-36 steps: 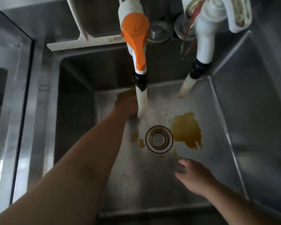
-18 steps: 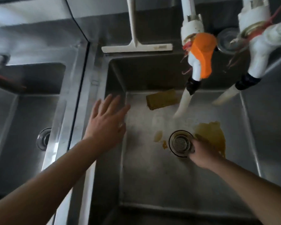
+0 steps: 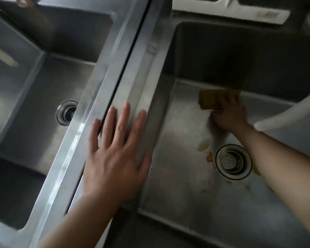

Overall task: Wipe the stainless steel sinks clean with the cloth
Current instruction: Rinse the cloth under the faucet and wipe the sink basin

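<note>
Two stainless steel basins filled the frame side by side. The left-hand stainless steel sink (image 3: 34, 108) took up the left half, its round metal drain (image 3: 67, 112) showing near the middle left, and a pale tapered spout tip (image 3: 3, 55) poked in from the upper left edge. A flat steel divider ledge (image 3: 131, 72) ran diagonally from the top centre down to the lower left, with a dark seam along it.

The left hand (image 3: 115, 158) lay flat at the centre of the frame, palm down on that ledge, its fingers straight and spread, gripping nothing, the thumb side at the rim of the right basin.

The right-hand stainless steel sink (image 3: 186, 185) occupied the right half. At its far wall, in the upper right of the frame, the right hand (image 3: 227, 117) had its fingers curled round a brownish-yellow rectangular cloth (image 3: 213, 100), which rested on the basin floor just where the floor met the back wall. The grip itself was blurred.

Below that hand, a round perforated metal drain strainer (image 3: 233, 161) sat in the floor at the right, the forearm passing just beside it. Small yellow-brown stains (image 3: 203, 144) lay just left of the strainer. A white tapered faucet spout (image 3: 283, 115) slanted in from the right edge above the forearm. A white plastic squeegee (image 3: 231, 10) lay along the top edge behind the right basin.
</note>
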